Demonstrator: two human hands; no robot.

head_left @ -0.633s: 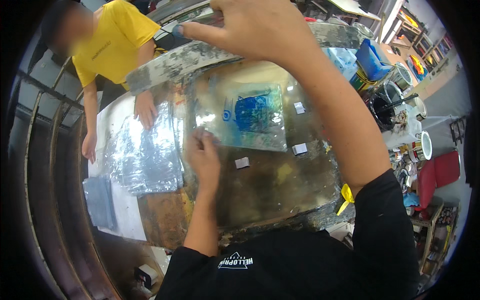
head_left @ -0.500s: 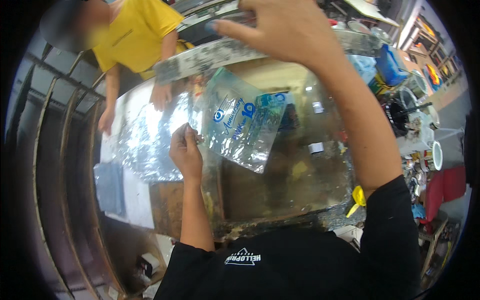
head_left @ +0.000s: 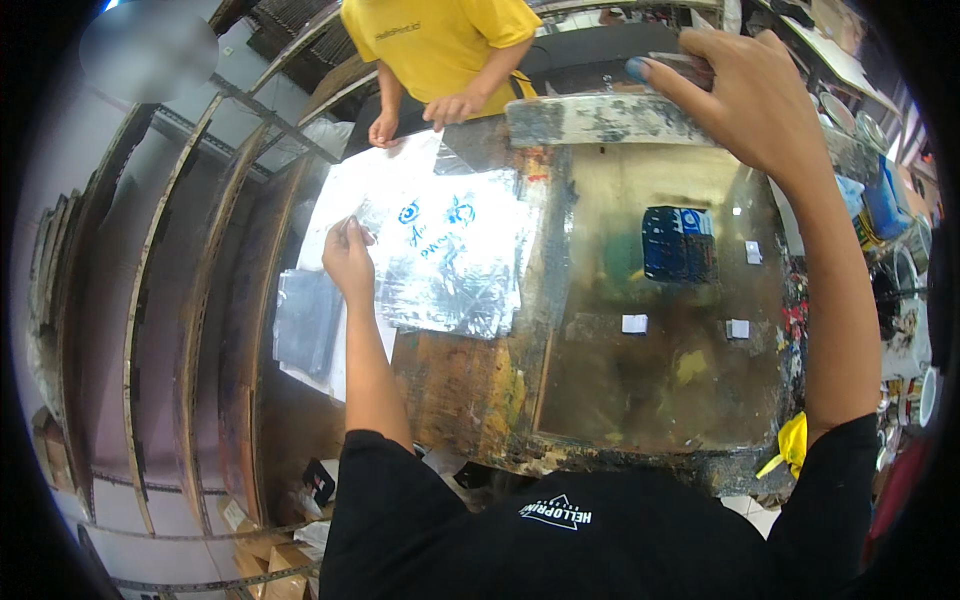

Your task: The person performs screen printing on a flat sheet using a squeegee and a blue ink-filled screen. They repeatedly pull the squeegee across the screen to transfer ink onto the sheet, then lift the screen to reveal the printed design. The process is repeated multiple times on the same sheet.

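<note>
My left hand (head_left: 350, 258) pinches the left edge of a clear plastic bag (head_left: 470, 300) with blue print on it. The bag lies flat over other shiny clear plastic and a white sheet (head_left: 335, 205) on the left of the worktable. My right hand (head_left: 765, 105) is raised at the far side, curled over a stained white wooden frame (head_left: 610, 122). Blue ink marks its thumb, and its fingertips are partly hidden. Below the frame, a dark blue printed patch (head_left: 680, 245) shows on the brown print area (head_left: 620, 390), among small white paper pieces (head_left: 635, 323).
A person in a yellow shirt (head_left: 440, 45) stands across the table, hands at its far left edge. A stack of clear plastic (head_left: 305, 322) lies at left. Metal racks (head_left: 190, 330) stand beyond. A yellow cloth or plastic piece (head_left: 790, 445) hangs by my right elbow; tubs (head_left: 915, 245) crowd the right.
The printed bag has moved left off the brown area and now lies flat on the pile. My view has shifted left, while my right hand stays at the frame.
</note>
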